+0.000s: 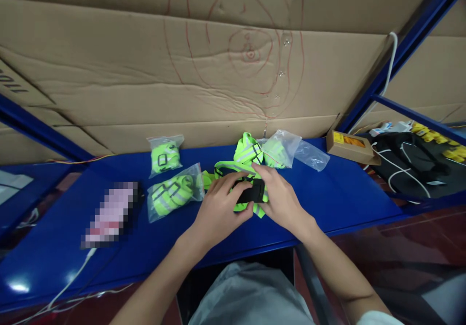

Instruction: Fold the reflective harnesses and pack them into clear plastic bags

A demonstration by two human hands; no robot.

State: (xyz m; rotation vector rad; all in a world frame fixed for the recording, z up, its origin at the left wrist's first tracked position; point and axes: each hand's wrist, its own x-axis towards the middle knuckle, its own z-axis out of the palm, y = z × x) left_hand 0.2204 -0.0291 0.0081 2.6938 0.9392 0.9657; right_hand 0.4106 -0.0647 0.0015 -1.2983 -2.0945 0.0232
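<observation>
Both hands meet over a neon yellow-green reflective strap [238, 166] with a black buckle [257, 190]. My left hand [224, 203] has its fingers closed round the buckle's left side. On the other side, my right hand [282, 196] grips the strap beside the buckle, thumb and fingers bent round it. Parts of the strap are hidden under the fingers. Just behind stands a rolled reflective strap [248, 149]. Two clear bags with rolled straps, a nearer bag [174, 192] and a farther bag [165, 156], lie to the left.
A blurred-out pink object [111, 213] with a white cable [73, 281] lies at left. Clear plastic bags [311, 155] rest behind my right hand. A small cardboard box [351, 146] sits at the blue table's [338, 194] right end. Cardboard sheeting [145, 72] stands behind.
</observation>
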